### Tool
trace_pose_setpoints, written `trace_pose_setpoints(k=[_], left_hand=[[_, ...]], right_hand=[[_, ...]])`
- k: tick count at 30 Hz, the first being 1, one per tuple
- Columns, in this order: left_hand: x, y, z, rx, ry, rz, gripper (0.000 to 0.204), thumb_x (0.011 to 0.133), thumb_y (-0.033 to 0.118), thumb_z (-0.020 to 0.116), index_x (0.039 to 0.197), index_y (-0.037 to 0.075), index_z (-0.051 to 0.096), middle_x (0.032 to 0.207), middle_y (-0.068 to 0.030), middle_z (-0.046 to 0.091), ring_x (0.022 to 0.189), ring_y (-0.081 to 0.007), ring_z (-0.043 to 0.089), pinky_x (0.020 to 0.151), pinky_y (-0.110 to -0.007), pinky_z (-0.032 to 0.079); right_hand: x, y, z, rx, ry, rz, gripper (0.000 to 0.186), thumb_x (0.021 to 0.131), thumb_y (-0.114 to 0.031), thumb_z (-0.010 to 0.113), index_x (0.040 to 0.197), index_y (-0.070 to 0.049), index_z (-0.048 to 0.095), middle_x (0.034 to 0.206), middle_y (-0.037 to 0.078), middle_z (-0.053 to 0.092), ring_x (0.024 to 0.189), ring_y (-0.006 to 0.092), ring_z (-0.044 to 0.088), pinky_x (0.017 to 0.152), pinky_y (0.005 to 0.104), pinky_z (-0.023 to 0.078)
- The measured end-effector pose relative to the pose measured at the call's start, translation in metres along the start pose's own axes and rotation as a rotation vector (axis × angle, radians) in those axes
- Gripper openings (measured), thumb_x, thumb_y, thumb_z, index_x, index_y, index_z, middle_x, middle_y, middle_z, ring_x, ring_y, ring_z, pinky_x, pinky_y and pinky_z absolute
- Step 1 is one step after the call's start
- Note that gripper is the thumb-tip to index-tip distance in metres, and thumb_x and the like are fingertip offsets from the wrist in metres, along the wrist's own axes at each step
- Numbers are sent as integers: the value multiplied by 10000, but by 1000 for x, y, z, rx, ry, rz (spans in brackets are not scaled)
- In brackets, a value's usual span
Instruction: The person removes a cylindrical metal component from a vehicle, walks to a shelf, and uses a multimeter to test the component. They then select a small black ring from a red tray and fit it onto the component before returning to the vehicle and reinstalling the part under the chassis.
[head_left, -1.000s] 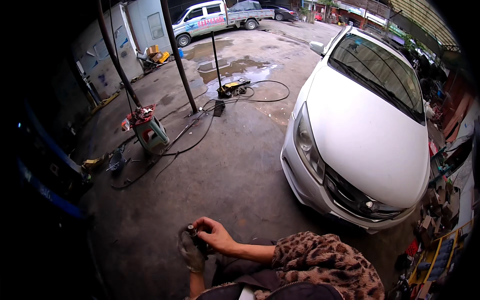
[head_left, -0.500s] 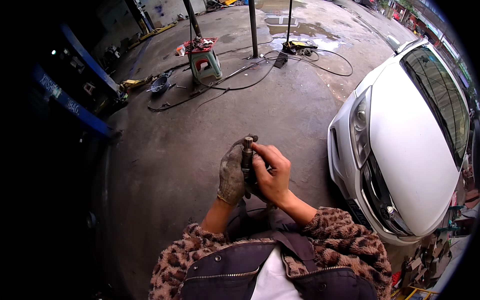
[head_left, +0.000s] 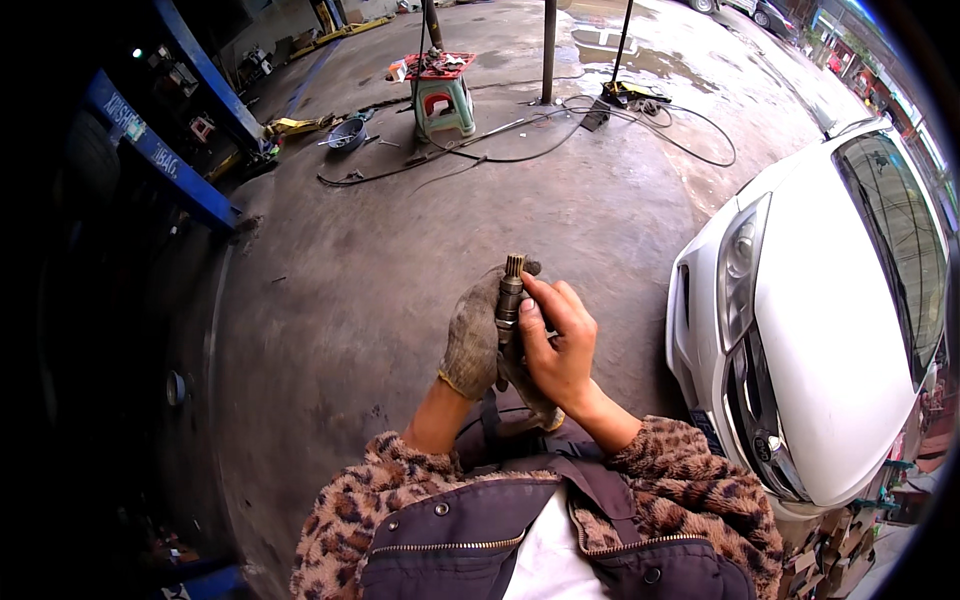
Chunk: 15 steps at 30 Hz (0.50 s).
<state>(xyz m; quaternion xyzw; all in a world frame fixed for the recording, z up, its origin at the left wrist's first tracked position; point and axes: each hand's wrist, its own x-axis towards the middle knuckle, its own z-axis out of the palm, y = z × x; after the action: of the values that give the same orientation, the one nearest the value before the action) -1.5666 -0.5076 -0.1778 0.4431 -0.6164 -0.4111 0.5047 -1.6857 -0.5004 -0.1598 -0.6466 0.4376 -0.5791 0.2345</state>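
Note:
A dark metal splined shaft (head_left: 509,300) stands nearly upright in front of me, its toothed end on top. My left hand (head_left: 471,335), in a dirty grey work glove, is closed around its left side. My bare right hand (head_left: 563,340) presses thumb and forefinger against the shaft's right side, just below the teeth. Beneath the right hand hangs a second grey glove (head_left: 535,395) with a yellowish cuff edge; which hand keeps hold of it is hidden. The shaft's lower part is partly covered by the hands.
To the right stands a white car (head_left: 820,310). Ahead, a stool (head_left: 445,108) with a red top carries parts, near a dark basin (head_left: 347,135) and a black hose (head_left: 540,152) on the concrete floor (head_left: 330,290). Blue lift beams (head_left: 165,165) stand at left.
My view has shifted, so stool, car and floor items sit lower and further right in the picture. Both hands keep their hold on the shaft, now slightly higher and further right in view.

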Motion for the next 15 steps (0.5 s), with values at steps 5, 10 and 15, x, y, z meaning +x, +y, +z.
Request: trace_pose_setpoints(k=[5, 10, 15], left_hand=[[-4, 0, -5, -169, 48, -210, 378, 845, 168, 631, 1190, 30, 564, 1010, -86, 635, 907, -164, 595, 814, -312, 492], [0, 8, -14, 63, 24, -147, 371, 846, 144, 609, 1198, 37, 564, 979, -58, 634, 860, -142, 585, 777, -304, 493], [3, -14, -4, 13, 86, -126, 341, 859, 129, 582, 1188, 41, 564, 939, -38, 614, 835, -114, 559, 740, -286, 490]], right_hand=[[-4, 0, 8, 7, -9, 41, 238, 860, -73, 598, 1069, 32, 641, 730, 104, 498, 636, 227, 503, 584, 334, 421], [-11, 6, 18, -68, -8, -22, 240, 855, -86, 613, 1070, 17, 644, 750, 110, 509, 632, 244, 524, 582, 349, 425], [-11, 20, 13, -172, -8, -54, 213, 854, -72, 615, 1041, 24, 649, 727, 121, 492, 616, 249, 504, 559, 355, 407]])
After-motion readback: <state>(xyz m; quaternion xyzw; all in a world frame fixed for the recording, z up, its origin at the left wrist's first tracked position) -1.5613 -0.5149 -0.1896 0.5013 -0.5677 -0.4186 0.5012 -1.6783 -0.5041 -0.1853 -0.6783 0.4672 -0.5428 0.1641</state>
